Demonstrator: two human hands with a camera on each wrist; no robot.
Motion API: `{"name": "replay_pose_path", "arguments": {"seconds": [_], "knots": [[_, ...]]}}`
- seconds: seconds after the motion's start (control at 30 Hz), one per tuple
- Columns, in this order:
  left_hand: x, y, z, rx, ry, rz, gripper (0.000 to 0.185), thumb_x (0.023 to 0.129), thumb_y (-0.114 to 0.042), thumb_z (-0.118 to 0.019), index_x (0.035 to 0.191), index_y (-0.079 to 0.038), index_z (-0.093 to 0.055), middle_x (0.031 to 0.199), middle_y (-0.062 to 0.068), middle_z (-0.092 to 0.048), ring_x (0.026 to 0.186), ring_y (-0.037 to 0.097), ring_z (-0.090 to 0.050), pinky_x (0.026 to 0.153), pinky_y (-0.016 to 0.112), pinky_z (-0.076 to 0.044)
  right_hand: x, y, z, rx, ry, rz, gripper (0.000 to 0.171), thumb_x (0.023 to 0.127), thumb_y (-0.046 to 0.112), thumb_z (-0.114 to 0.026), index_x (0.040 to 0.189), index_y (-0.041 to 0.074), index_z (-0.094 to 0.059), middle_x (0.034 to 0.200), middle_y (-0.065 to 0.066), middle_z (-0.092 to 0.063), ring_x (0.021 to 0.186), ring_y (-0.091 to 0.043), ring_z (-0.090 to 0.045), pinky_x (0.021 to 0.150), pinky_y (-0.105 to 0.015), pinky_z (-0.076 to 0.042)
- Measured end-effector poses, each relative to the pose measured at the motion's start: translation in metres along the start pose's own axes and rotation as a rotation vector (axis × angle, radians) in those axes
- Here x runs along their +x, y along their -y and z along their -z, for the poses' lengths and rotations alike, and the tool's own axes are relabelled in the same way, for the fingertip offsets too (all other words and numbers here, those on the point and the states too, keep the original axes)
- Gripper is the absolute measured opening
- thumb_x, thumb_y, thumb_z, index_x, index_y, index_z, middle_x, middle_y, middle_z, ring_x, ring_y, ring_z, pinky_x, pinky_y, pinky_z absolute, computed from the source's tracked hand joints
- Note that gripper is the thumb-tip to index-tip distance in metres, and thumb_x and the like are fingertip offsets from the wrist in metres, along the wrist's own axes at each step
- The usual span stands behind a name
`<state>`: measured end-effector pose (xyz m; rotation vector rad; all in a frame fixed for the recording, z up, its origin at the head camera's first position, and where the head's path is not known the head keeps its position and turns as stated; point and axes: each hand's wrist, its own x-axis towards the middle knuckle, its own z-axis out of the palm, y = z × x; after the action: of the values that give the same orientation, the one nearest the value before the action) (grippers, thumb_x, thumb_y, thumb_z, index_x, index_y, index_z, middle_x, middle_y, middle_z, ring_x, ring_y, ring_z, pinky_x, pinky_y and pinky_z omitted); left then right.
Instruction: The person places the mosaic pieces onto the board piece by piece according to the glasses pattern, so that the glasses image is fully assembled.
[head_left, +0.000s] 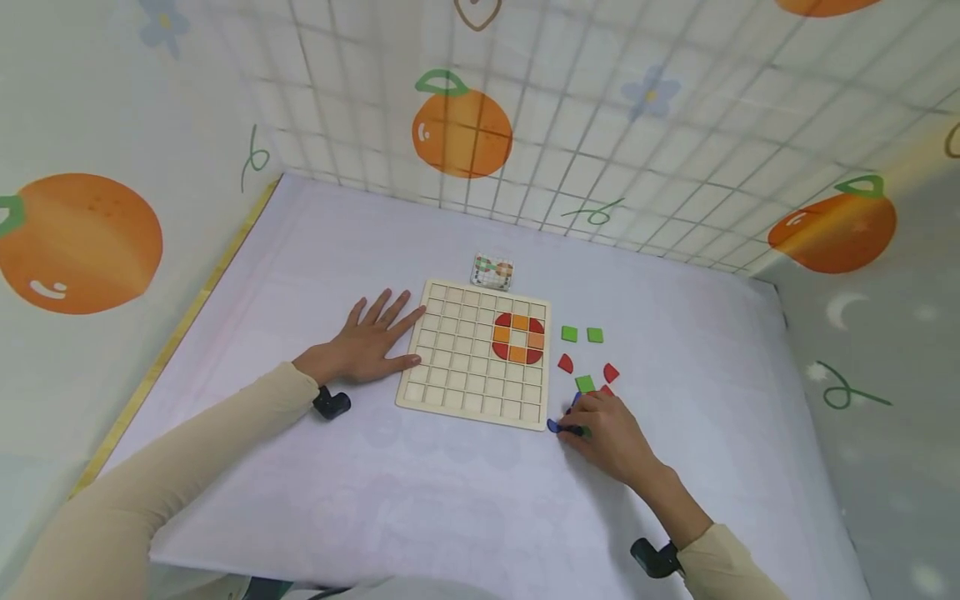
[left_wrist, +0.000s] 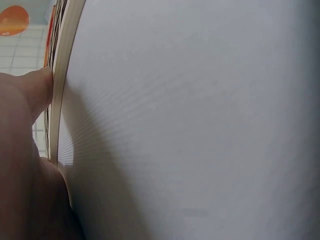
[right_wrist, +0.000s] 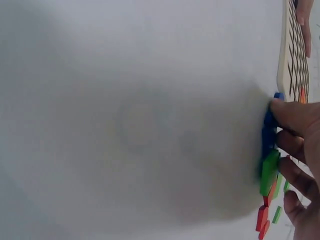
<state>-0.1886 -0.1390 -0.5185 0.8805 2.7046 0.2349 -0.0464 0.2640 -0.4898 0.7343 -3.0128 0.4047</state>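
I see one ring of tiles (head_left: 518, 337) set in the board (head_left: 476, 357); most squares stay bare. My left hand (head_left: 367, 342) lies flat with fingers spread, my right hand (head_left: 607, 432) pinches a blue tile (head_left: 561, 426).

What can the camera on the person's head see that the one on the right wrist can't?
Only the head view shows the left hand flat beside the wooden grid board, the ring of red and orange tiles set in it, and a small card behind the board.

Only the right wrist view shows, close up, the right hand's fingertips against the blue tiles and a green tile.

Both show the right hand, the loose tiles, the board and the white table.
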Motion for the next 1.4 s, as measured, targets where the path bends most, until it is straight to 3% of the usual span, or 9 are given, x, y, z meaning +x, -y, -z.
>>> {"name": "replay_pose_path", "arguments": {"seconds": [0.1, 0.2, 0.43, 0.53, 0.77, 0.93, 1.13, 1.23, 1.4], "knots": [[-0.001, 0.001, 0.0, -0.007, -0.005, -0.004, 0.087, 0.093, -0.074, -0.029, 0.16, -0.024, -0.003, 0.164, 0.011, 0.009, 0.147, 0.035, 0.015, 0.112, 0.062, 0.007, 0.0, 0.003, -0.005, 0.01, -0.044, -0.004, 0.027, 0.071, 0.029, -0.091, 0.092, 0.015, -0.081, 0.085, 0.006, -0.065, 0.088, -0.015, -0.055, 0.077, -0.034, -0.048], [-0.001, 0.0, 0.001, -0.016, -0.004, -0.004, 0.087, 0.094, -0.074, -0.03, 0.16, -0.024, -0.003, 0.164, 0.01, 0.009, 0.147, 0.035, 0.015, 0.112, 0.061, 0.007, 0.004, 0.006, -0.006, 0.049, -0.033, -0.035, 0.025, 0.071, 0.026, -0.091, 0.09, 0.013, -0.08, 0.083, 0.006, -0.065, 0.084, -0.014, -0.055, 0.075, -0.034, -0.047], [0.0, 0.001, -0.001, -0.007, -0.008, -0.013, 0.087, 0.094, -0.074, -0.029, 0.16, -0.024, -0.003, 0.164, 0.011, 0.009, 0.147, 0.036, 0.015, 0.111, 0.062, 0.007, 0.021, 0.005, 0.004, 0.21, 0.153, -0.22, 0.016, 0.075, 0.021, -0.087, 0.076, 0.019, -0.071, 0.068, 0.013, -0.056, 0.071, -0.012, -0.049, 0.062, -0.028, -0.046], [-0.001, 0.001, -0.001, -0.016, -0.002, -0.015, 0.087, 0.094, -0.074, -0.03, 0.16, -0.024, -0.003, 0.164, 0.011, 0.01, 0.147, 0.036, 0.015, 0.111, 0.063, 0.007, 0.029, 0.0, 0.01, 0.318, 0.178, -0.282, 0.014, 0.079, 0.019, -0.084, 0.079, 0.017, -0.071, 0.067, 0.01, -0.058, 0.068, -0.013, -0.053, 0.059, -0.026, -0.049], [-0.002, -0.001, 0.003, -0.009, -0.001, -0.01, 0.087, 0.094, -0.074, -0.029, 0.16, -0.024, -0.003, 0.164, 0.011, 0.009, 0.147, 0.035, 0.014, 0.112, 0.062, 0.007, 0.052, -0.012, 0.019, 0.56, 0.043, -0.379, 0.022, 0.091, 0.014, -0.073, 0.113, 0.01, -0.071, 0.088, 0.001, -0.067, 0.078, -0.02, -0.06, 0.068, -0.026, -0.053], [-0.001, 0.0, 0.002, -0.017, -0.003, -0.016, 0.087, 0.094, -0.074, -0.029, 0.16, -0.024, -0.003, 0.164, 0.011, 0.009, 0.147, 0.036, 0.014, 0.112, 0.062, 0.007, 0.062, -0.014, 0.017, 0.714, 0.007, -0.452, 0.017, 0.094, 0.014, -0.069, 0.11, 0.007, -0.069, 0.096, -0.004, -0.069, 0.086, -0.023, -0.065, 0.076, -0.027, -0.054], [-0.001, 0.001, 0.0, -0.009, -0.008, -0.019, 0.088, 0.093, -0.074, -0.03, 0.16, -0.023, -0.004, 0.164, 0.011, 0.009, 0.147, 0.036, 0.014, 0.111, 0.062, 0.008, 0.07, -0.014, 0.015, 0.898, -0.082, -0.555, 0.022, 0.088, 0.012, -0.075, 0.106, 0.001, -0.068, 0.099, -0.012, -0.067, 0.089, -0.029, -0.068, 0.077, -0.029, -0.056], [-0.001, 0.001, 0.001, -0.015, -0.01, -0.015, 0.087, 0.094, -0.074, -0.029, 0.16, -0.024, -0.004, 0.164, 0.01, 0.009, 0.147, 0.035, 0.014, 0.112, 0.062, 0.007, 0.071, -0.013, 0.015, 0.893, -0.101, -0.567, 0.026, 0.089, 0.007, -0.073, 0.114, 0.002, -0.069, 0.109, -0.013, -0.061, 0.097, -0.028, -0.066, 0.083, -0.031, -0.055], [-0.001, -0.001, 0.003, -0.015, -0.006, -0.011, 0.086, 0.094, -0.073, -0.029, 0.16, -0.024, -0.004, 0.164, 0.01, 0.009, 0.147, 0.035, 0.014, 0.112, 0.061, 0.006, 0.071, -0.008, 0.012, 0.743, -0.054, -0.543, 0.025, 0.096, 0.005, -0.063, 0.121, 0.006, -0.069, 0.123, -0.009, -0.06, 0.109, -0.024, -0.06, 0.096, -0.038, -0.049]]}}
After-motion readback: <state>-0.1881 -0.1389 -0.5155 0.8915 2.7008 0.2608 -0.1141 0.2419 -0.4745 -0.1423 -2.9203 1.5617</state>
